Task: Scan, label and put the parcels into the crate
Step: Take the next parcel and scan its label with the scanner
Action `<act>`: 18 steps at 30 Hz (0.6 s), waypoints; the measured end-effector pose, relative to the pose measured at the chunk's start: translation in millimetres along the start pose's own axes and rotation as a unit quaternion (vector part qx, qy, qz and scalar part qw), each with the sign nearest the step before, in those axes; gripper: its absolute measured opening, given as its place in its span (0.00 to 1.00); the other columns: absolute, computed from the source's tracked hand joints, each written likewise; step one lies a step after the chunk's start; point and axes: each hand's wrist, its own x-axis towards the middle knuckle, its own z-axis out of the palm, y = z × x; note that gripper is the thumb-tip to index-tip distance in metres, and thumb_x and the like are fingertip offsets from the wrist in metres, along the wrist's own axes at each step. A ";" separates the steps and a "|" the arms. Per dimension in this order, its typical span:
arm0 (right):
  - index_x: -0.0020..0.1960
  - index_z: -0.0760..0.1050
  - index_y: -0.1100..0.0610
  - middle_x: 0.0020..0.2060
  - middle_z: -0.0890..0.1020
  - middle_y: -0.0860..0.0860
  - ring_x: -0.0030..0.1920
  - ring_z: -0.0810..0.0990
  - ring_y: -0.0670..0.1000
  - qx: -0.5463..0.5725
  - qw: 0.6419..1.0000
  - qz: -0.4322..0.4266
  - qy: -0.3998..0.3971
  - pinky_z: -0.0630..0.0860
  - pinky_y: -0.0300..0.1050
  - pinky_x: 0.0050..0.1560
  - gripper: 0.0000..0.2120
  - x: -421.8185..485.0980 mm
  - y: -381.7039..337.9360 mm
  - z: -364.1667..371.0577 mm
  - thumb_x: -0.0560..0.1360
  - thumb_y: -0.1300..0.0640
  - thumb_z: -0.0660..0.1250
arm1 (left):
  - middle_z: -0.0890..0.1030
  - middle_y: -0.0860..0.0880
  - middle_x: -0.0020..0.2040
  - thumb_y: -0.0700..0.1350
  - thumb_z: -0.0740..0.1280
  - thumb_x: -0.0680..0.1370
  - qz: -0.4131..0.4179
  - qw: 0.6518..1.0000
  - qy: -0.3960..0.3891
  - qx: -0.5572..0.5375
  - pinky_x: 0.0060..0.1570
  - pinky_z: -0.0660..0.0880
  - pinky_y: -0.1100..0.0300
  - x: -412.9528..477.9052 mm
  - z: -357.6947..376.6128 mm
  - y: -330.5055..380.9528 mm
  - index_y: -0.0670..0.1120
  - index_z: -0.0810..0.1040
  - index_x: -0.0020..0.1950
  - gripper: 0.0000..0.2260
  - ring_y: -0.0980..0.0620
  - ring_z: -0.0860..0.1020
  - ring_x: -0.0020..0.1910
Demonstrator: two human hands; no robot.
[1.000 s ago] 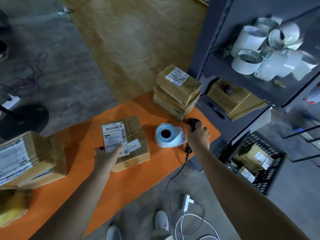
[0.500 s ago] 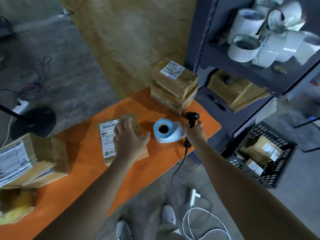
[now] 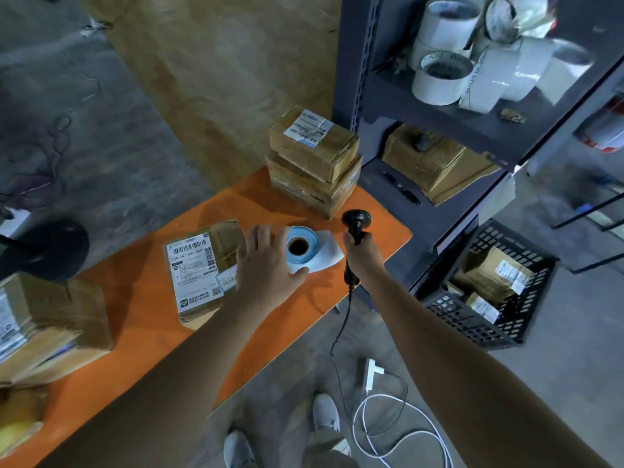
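Observation:
A brown parcel (image 3: 199, 268) with a white barcode label lies flat on the orange table (image 3: 141, 319). Right of it stands a blue label roll (image 3: 301, 248) with a loose white end. My left hand (image 3: 265, 265) reaches over the parcel's right edge with fingers spread, thumb touching the roll's lower side. My right hand (image 3: 363, 253) grips the handle of a black barcode scanner (image 3: 355, 221), held upright at the table's right end. A black crate (image 3: 486, 298) on the floor to the right holds several parcels.
A stack of parcels (image 3: 314, 160) stands at the table's far right corner. A larger box (image 3: 50, 319) lies at the left. A dark shelf rack (image 3: 439, 136) with tape rolls (image 3: 442, 76) stands close on the right. Cables and a white adapter (image 3: 371, 374) lie on the floor.
My left hand let go of the parcel, which now lies flat, and moved right to the label roll. My right hand keeps holding the scanner in about the same spot.

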 end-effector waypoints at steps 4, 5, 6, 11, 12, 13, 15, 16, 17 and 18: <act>0.59 0.67 0.56 0.47 0.78 0.59 0.42 0.82 0.59 0.057 0.997 -0.058 -0.001 0.82 0.62 0.43 0.14 -27.6 -15.0 -9.1 0.79 0.49 0.60 | 0.67 0.46 0.67 0.61 0.71 0.69 -0.009 1.000 -0.005 -0.017 0.62 0.68 0.46 -5.0 -8.2 -1.1 0.48 0.66 0.70 0.34 0.44 0.63 0.69; 0.59 0.66 0.56 0.46 0.78 0.58 0.41 0.82 0.58 0.063 0.996 -0.068 -0.009 0.83 0.59 0.40 0.13 -34.8 -20.4 -10.2 0.78 0.49 0.60 | 0.66 0.46 0.68 0.61 0.71 0.70 -0.016 1.000 -0.010 -0.022 0.63 0.67 0.46 -6.8 -10.7 -2.4 0.49 0.65 0.70 0.34 0.43 0.62 0.70; 0.59 0.67 0.56 0.45 0.78 0.57 0.39 0.82 0.57 0.070 0.995 -0.073 -0.019 0.83 0.55 0.37 0.14 -42.0 -26.5 -10.4 0.78 0.50 0.60 | 0.65 0.46 0.69 0.61 0.70 0.70 -0.023 0.999 -0.014 -0.028 0.65 0.66 0.45 -8.5 -13.8 -4.4 0.49 0.64 0.71 0.34 0.43 0.61 0.71; 0.62 0.66 0.53 0.44 0.76 0.55 0.37 0.80 0.54 0.057 0.990 -0.106 -0.076 0.83 0.51 0.35 0.16 -74.4 -59.1 6.0 0.78 0.48 0.62 | 0.63 0.45 0.71 0.63 0.69 0.71 -0.045 0.998 -0.018 -0.039 0.66 0.66 0.45 -17.2 -31.5 -27.6 0.49 0.62 0.72 0.35 0.42 0.59 0.72; 0.60 0.66 0.52 0.44 0.77 0.55 0.37 0.81 0.55 0.048 0.989 -0.113 -0.081 0.83 0.53 0.35 0.14 -80.2 -64.6 13.0 0.78 0.48 0.63 | 0.62 0.45 0.71 0.64 0.69 0.71 -0.051 0.998 -0.014 -0.045 0.66 0.66 0.45 -19.3 -34.1 -34.6 0.49 0.62 0.71 0.35 0.42 0.59 0.72; 0.57 0.67 0.52 0.44 0.78 0.56 0.36 0.81 0.56 0.043 0.988 -0.118 -0.088 0.83 0.54 0.35 0.12 -85.7 -69.7 20.9 0.78 0.47 0.64 | 0.62 0.46 0.71 0.63 0.69 0.71 -0.060 0.997 -0.008 -0.056 0.66 0.66 0.46 -22.3 -36.3 -42.2 0.49 0.62 0.71 0.34 0.43 0.58 0.72; 0.51 0.70 0.52 0.40 0.77 0.57 0.35 0.80 0.56 0.029 0.986 -0.126 -0.105 0.83 0.57 0.37 0.10 -93.8 -78.9 39.4 0.77 0.47 0.65 | 0.62 0.47 0.70 0.63 0.69 0.71 -0.085 0.994 0.005 -0.069 0.66 0.66 0.47 -29.3 -38.7 -59.2 0.49 0.63 0.70 0.33 0.44 0.58 0.72; 0.49 0.71 0.54 0.37 0.77 0.57 0.35 0.79 0.56 0.015 0.985 -0.130 -0.113 0.82 0.58 0.38 0.10 -97.0 -82.8 49.5 0.77 0.47 0.65 | 0.62 0.46 0.70 0.63 0.69 0.72 -0.100 0.993 0.006 -0.069 0.66 0.66 0.46 -33.2 -38.6 -68.7 0.49 0.63 0.71 0.34 0.43 0.59 0.72; 0.50 0.72 0.55 0.34 0.76 0.56 0.33 0.79 0.57 0.002 0.984 -0.130 -0.121 0.81 0.57 0.37 0.12 -99.9 -85.7 59.2 0.77 0.47 0.65 | 0.62 0.45 0.70 0.63 0.68 0.72 -0.115 0.991 0.003 -0.068 0.66 0.66 0.46 -37.1 -37.6 -78.2 0.49 0.62 0.71 0.34 0.43 0.59 0.72; 0.51 0.73 0.57 0.33 0.76 0.56 0.31 0.78 0.56 -0.006 0.984 -0.127 -0.128 0.79 0.53 0.35 0.13 -102.2 -88.2 69.4 0.77 0.47 0.65 | 0.62 0.44 0.70 0.63 0.68 0.72 -0.132 0.989 -0.001 -0.070 0.66 0.66 0.46 -40.5 -36.0 -87.7 0.48 0.60 0.72 0.35 0.42 0.59 0.71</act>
